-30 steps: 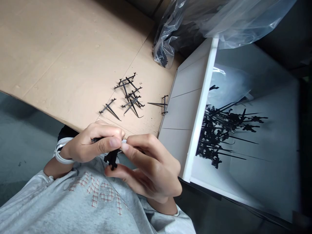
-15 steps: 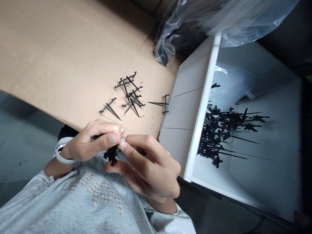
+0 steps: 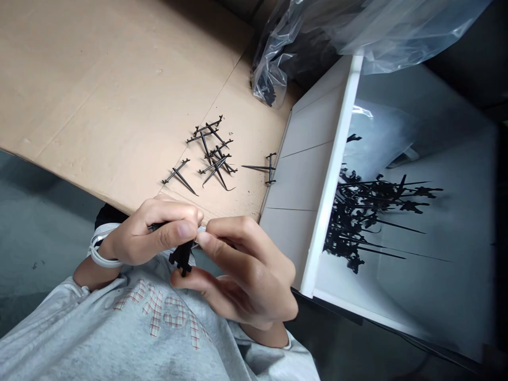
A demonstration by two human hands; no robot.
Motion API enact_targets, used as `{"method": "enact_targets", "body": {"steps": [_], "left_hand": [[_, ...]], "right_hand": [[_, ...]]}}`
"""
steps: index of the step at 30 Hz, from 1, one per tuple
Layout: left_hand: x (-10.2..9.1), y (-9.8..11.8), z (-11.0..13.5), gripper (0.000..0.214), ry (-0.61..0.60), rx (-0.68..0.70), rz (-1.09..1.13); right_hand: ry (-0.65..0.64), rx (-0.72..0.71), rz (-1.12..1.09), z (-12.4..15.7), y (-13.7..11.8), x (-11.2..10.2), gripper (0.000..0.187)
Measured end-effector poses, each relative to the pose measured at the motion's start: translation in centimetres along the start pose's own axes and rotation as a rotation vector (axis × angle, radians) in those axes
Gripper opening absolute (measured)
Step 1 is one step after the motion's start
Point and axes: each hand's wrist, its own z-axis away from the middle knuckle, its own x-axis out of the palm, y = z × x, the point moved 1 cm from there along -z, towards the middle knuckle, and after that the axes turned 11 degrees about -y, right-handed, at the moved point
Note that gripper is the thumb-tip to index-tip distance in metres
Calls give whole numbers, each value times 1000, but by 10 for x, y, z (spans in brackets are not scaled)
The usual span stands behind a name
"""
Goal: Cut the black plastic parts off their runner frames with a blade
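Note:
Both my hands are close together at the bottom middle, working on a black plastic spike point(image 3: 182, 257) with a cross-shaped head. My left hand point(image 3: 153, 235) is closed around its stem, and the fingers hide most of that stem. My right hand point(image 3: 248, 270) pinches the piece from the other side, thumb and forefinger near the head. A thin pale sliver shows between the fingertips, too small to identify. A loose group of similar black spikes point(image 3: 212, 153) lies on the cardboard sheet point(image 3: 119, 90) just beyond my hands.
A white-walled tray point(image 3: 329, 174) to the right holds a tangled heap of black spikes point(image 3: 369, 209). A clear plastic bag point(image 3: 273, 69) with dark pieces inside lies at the top. My grey printed T-shirt point(image 3: 130, 328) fills the bottom of the view.
My hands and the spike stay almost in place, with only small finger shifts. The tray and its heap have drifted slightly right in the view.

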Motion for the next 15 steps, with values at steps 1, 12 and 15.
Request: {"method": "enact_targets", "body": {"steps": [1,12,15], "left_hand": [[0,0,0,40,1,2,-3],[-3,-1,1,37,-12,-12,-44],[-2,-1,2,38,6,-26,-41]], "right_hand": [[-1,-4,-2,0,0,0,22],[-9,14,4,0,-4,-2,20],[3,4,29,-1,-4,-2,22]]}}
